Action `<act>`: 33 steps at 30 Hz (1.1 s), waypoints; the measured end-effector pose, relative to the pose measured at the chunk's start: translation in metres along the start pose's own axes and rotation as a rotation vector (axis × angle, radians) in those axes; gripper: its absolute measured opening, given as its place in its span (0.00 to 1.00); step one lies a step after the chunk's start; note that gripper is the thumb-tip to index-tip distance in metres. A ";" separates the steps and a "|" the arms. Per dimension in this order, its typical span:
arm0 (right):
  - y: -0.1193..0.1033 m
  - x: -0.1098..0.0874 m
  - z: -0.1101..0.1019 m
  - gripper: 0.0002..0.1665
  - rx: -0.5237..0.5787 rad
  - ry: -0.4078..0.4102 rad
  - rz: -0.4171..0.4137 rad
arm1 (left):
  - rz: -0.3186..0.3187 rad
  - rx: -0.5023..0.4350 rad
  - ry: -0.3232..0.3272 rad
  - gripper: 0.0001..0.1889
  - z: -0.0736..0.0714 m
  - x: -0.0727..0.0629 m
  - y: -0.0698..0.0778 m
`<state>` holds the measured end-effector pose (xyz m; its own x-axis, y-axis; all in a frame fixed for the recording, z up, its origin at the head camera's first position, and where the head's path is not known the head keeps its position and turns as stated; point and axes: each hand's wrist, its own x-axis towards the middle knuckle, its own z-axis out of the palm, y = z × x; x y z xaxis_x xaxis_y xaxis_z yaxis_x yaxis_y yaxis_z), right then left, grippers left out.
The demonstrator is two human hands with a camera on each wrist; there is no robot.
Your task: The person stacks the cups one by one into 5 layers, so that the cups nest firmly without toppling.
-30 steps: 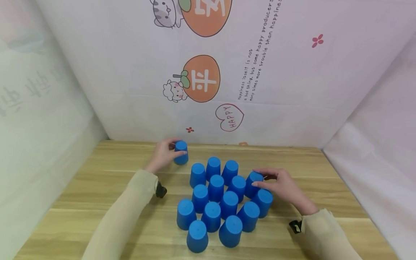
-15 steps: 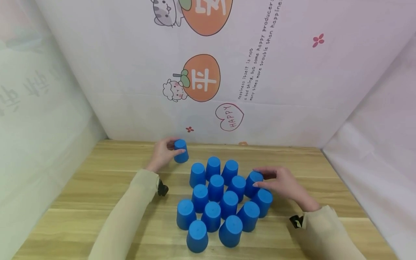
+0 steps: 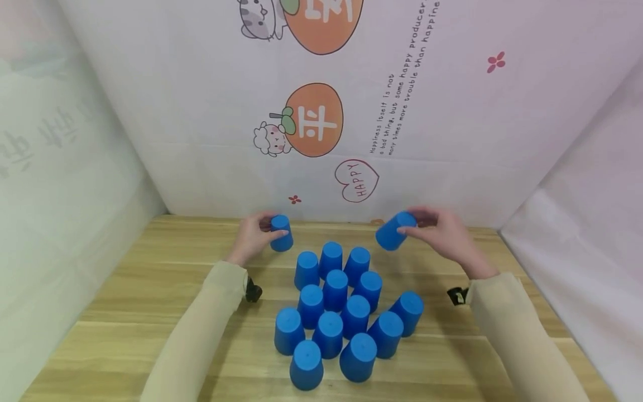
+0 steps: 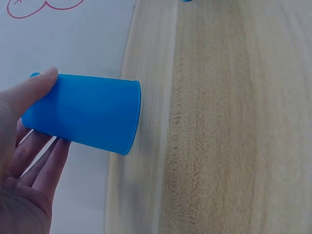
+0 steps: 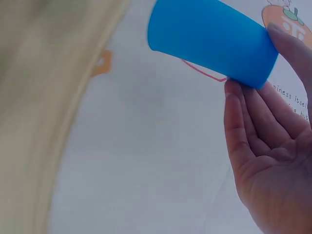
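Observation:
At the back left of the table, my left hand (image 3: 253, 237) grips an upside-down blue cup (image 3: 281, 233) near its closed end. The left wrist view shows that cup (image 4: 87, 112) between thumb and fingers, its wide rim close to the wood. Over the back right, my right hand (image 3: 442, 234) holds a second blue cup (image 3: 394, 231), raised and tilted with its rim toward the lower left. Thumb and fingers pinch this cup (image 5: 214, 41) near its base in the right wrist view. Between the hands, several more upside-down blue cups (image 3: 335, 290) stand in a close group.
The wooden table (image 3: 150, 279) ends at a white printed cloth wall (image 3: 226, 184) right behind the left-hand cup. White cloth also hangs along the left side (image 3: 65, 139) and right side (image 3: 588, 167). One cup (image 3: 408, 312) stands at the group's right edge.
My right hand has lifted its cup from the group's right side, moving it up and back and tilting it. The left hand and its cup have barely moved.

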<state>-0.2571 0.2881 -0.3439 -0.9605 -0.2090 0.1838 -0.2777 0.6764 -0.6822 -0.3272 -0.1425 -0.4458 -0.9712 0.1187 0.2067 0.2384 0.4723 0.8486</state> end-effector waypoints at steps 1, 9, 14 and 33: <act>-0.004 0.007 -0.001 0.37 0.000 0.012 0.001 | -0.002 0.002 -0.003 0.28 0.000 0.000 0.000; -0.036 0.060 0.019 0.38 0.070 0.028 0.008 | -0.044 -0.013 -0.007 0.27 0.000 -0.001 0.008; -0.051 0.087 0.053 0.31 0.126 -0.043 -0.064 | -0.053 -0.013 0.003 0.27 -0.001 -0.001 0.007; -0.084 0.127 0.140 0.29 -0.111 -0.342 -0.033 | -0.063 -0.036 0.004 0.26 -0.001 0.001 0.003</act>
<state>-0.3535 0.1054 -0.3626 -0.8944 -0.4437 -0.0561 -0.3268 0.7340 -0.5954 -0.3270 -0.1421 -0.4422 -0.9843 0.0865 0.1540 0.1765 0.4472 0.8769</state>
